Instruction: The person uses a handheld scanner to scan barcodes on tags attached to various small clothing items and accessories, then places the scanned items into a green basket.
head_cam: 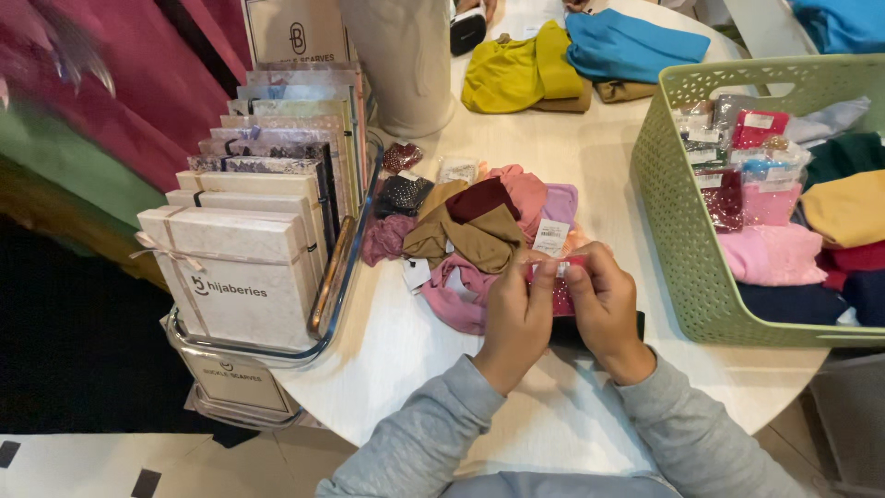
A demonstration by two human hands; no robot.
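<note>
Holding a small pink packet (560, 293) between both hands at table centre. Left hand (516, 318) pinches its left edge, fingers closed on it; right hand (604, 309) pinches the right edge, thumb and forefinger closed at the top near a white tag (551, 237). Packet sits just above the white round table (396, 355), at 6 o'clock from a heap of scrunchies (475, 231) in brown, maroon, pink and mauve. Green perforated basket (678, 231) at 3 o'clock, filled with folded cloths and wrapped packets. Rack of flat gift boxes (249, 267) at 9 o'clock. Yellow cloth (516, 74) and blue cloth (627, 44) at 12 o'clock, well apart from the hands. Grey sleeves on both arms.
</note>
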